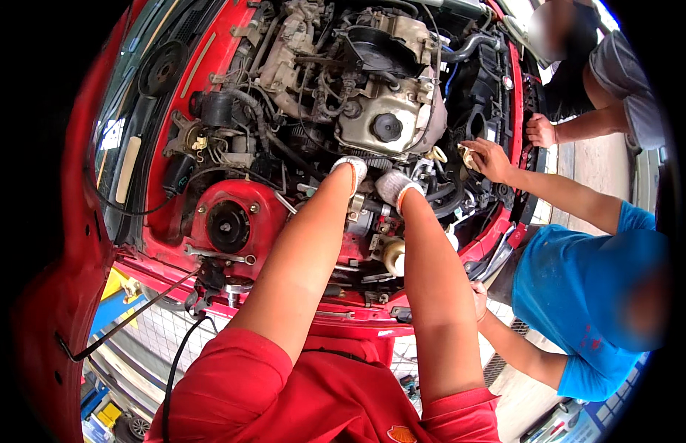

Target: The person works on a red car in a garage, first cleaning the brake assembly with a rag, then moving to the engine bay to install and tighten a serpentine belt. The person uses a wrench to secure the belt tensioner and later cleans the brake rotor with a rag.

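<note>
Both my hands wear white knit gloves and reach into the engine bay of a red car. My left hand (350, 171) is at the near end of the engine, just below the metallic valve cover (372, 122) with its black oil cap (386, 127). A ribbed, toothed belt or wheel (378, 163) shows between the cover and my hands. Close by on the right, my right hand (394, 187) is down among hoses and brackets. The fingers of both hands are turned away and hidden, so any grip cannot be made out. A yellowed plastic reservoir (394, 258) sits beside my right forearm.
A combination wrench (221, 255) lies by the round strut tower (228, 225); a socket tool (234, 292) rests on the fender edge. At right, a co-worker in a blue shirt (572, 295) reaches in with a cloth-like item (468, 157). Another person's hand (540, 131) touches the front edge.
</note>
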